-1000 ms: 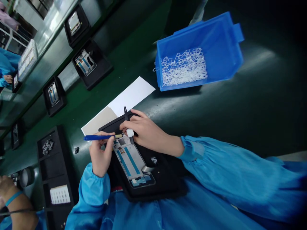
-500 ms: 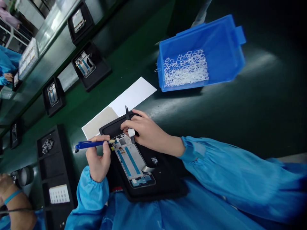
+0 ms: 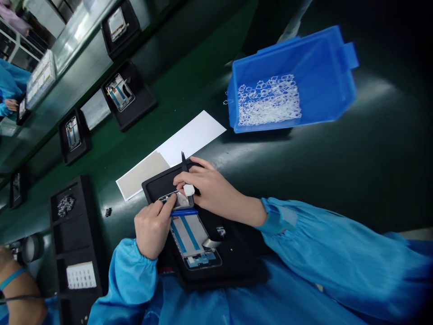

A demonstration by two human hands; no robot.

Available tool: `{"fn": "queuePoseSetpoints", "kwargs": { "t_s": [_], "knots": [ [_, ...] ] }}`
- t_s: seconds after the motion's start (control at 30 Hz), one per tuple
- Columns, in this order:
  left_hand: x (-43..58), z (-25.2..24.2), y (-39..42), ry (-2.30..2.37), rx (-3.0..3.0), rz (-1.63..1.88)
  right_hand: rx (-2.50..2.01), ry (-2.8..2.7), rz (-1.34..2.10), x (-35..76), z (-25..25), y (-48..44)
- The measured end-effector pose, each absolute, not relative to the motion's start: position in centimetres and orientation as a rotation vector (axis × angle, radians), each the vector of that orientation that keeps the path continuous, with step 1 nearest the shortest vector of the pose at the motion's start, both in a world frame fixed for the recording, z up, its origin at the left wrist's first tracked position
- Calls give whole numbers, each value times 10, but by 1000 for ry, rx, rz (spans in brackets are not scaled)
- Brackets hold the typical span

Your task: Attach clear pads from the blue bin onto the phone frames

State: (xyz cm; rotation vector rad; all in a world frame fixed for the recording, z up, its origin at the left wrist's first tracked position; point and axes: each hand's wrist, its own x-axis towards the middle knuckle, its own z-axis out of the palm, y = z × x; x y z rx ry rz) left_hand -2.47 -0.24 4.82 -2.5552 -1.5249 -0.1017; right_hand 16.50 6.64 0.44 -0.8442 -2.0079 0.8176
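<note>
A phone frame [image 3: 199, 232] with two blue strips lies in a black tray [image 3: 158, 184] before me. My left hand [image 3: 153, 230] reaches over its upper end, with a fingertip pressed on the frame near the top edge. A blue pen-like tool [image 3: 184, 212] is held under that hand and points right across the frame; its tip is not clear. My right hand [image 3: 221, 195] grips black tweezers [image 3: 183, 162], whose points face away from the phone. A white piece [image 3: 189, 190] shows by its fingers, close to the frame's upper right corner. A curled silvery strip [image 3: 211, 243] rises from the frame's lower right.
Beyond the tray lies white card [image 3: 192, 133]. At the upper right stands a blue bin [image 3: 324, 81] of small white loops. A compartmented black tray [image 3: 64, 234] is on the left. Several phone trays [image 3: 142, 97] line the back. Another person's arm [image 3: 23, 289] shows lower left.
My left hand has moved right and turned over, bringing a fingertip down on the frame's top. The blue pen-like tool has swung from pointing left to lying across the phone. My right hand keeps the tweezers.
</note>
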Motion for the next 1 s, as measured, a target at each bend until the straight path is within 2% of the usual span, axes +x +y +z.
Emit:
{"fn": "queuePoseSetpoints", "kwargs": {
  "t_s": [0.17,0.33,0.57,0.77,1.0],
  "knots": [
    [-19,60,5,-1566,-2638,128,-783,-1868,846,167,8,64],
    [-22,62,4,-1696,-2677,321,-894,-1438,959,178,14,66],
    [-26,63,42,-2004,-2584,27,-964,-1258,1232,174,19,107],
    [-18,55,84,-2045,-2517,174,-1097,-1382,1348,143,10,149],
    [-20,44,81,-2018,-2517,171,-1264,-1443,1277,135,5,161]
  ]
}}
